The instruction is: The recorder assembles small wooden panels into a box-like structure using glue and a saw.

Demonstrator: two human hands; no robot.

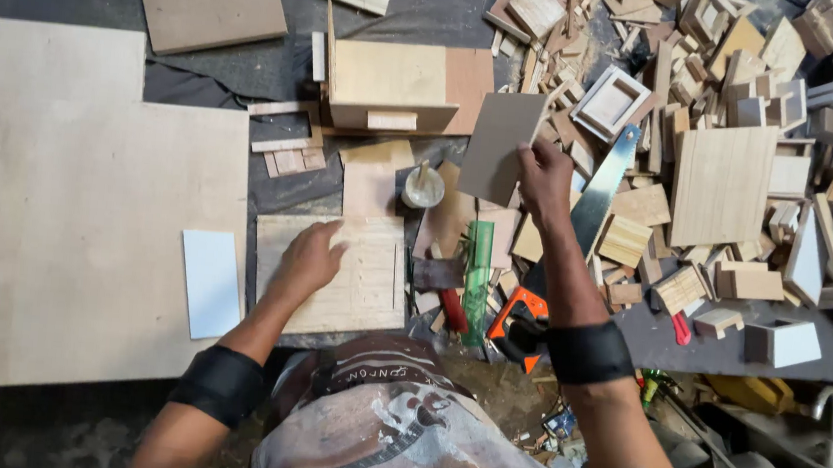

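My left hand [309, 258] lies flat, fingers spread, on a square pale wooden board [367, 285] in front of me. My right hand [542, 180] is raised above the bench and pinches the lower corner of a thin brown rectangular panel [499, 146], held tilted. Just under that panel stands a small round glue pot [422, 188] with a stick in it. A hand saw [590, 204] with an orange handle [520, 318] lies beside my right forearm. A green ruler [477, 269] and a red-handled hammer [444, 287] rest between the board and the saw.
A big plywood sheet [58, 203] covers the left, with a white tile [210, 283] at its edge. An open wooden box [394, 87] stands behind the board. A dense heap of wood offcuts [736, 142] fills the right. A metal tap [831, 413] sits bottom right.
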